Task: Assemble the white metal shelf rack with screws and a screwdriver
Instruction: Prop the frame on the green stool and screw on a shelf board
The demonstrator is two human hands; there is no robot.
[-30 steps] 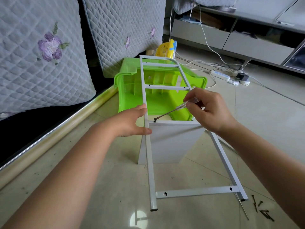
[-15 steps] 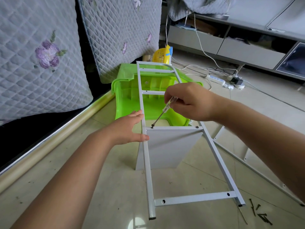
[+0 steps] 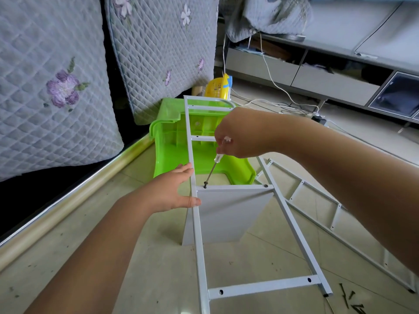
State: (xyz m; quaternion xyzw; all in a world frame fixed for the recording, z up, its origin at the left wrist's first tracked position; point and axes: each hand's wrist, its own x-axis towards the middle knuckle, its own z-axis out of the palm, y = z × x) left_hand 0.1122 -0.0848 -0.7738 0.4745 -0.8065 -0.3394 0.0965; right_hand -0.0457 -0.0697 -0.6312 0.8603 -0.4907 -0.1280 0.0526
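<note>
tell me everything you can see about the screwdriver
The screwdriver is slim, with a clear plastic handle and a thin dark metal shaft. It tilts, handle up and away, tip down on a dark screw at the white frame's crossbar. The right hand pinches its handle from above.

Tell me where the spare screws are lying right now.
In the head view the loose screws lie on the floor tiles at the bottom right, just right of the white frame's near right foot, untouched by either hand.
</note>
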